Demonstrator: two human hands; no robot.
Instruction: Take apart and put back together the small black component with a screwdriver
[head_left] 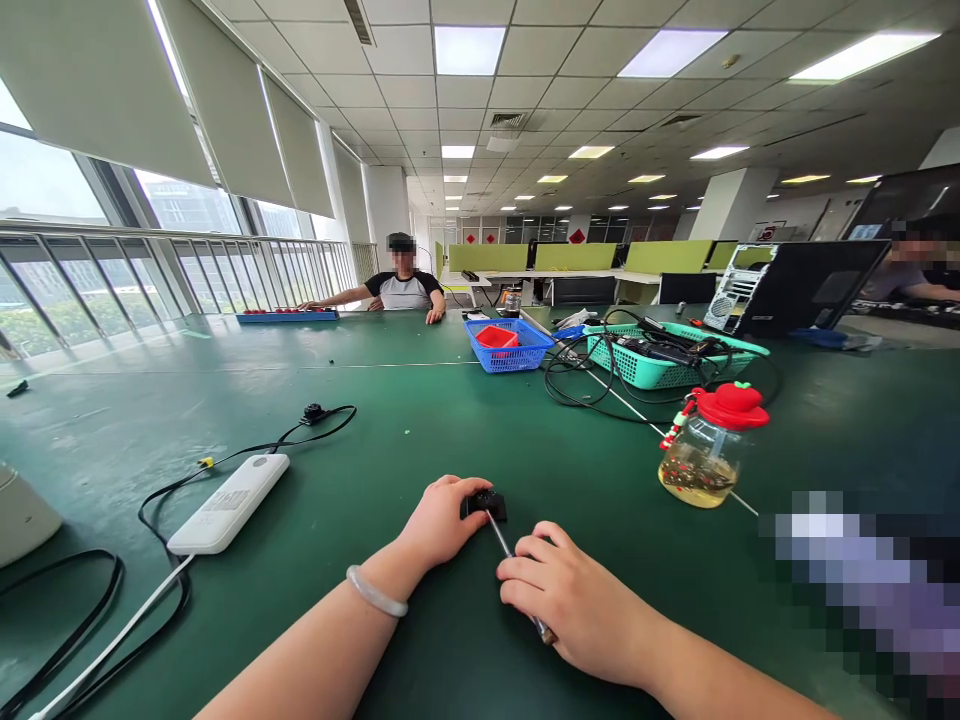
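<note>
I see the green table [450, 400] under everything. A white power strip [229, 503] lies at nine o'clock of the left hand [442, 520], and a red-lidded glass jar [709, 450] stands at two o'clock of the right hand [577, 600]. The right hand is closed around a screwdriver [501, 535]. The left hand's fingers pinch the small black part [486, 503] at eleven o'clock from the right hand.

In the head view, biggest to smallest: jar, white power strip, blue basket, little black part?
1. jar and white power strip, about alike
2. blue basket, farther off, so its rank is unsure
3. little black part
</note>
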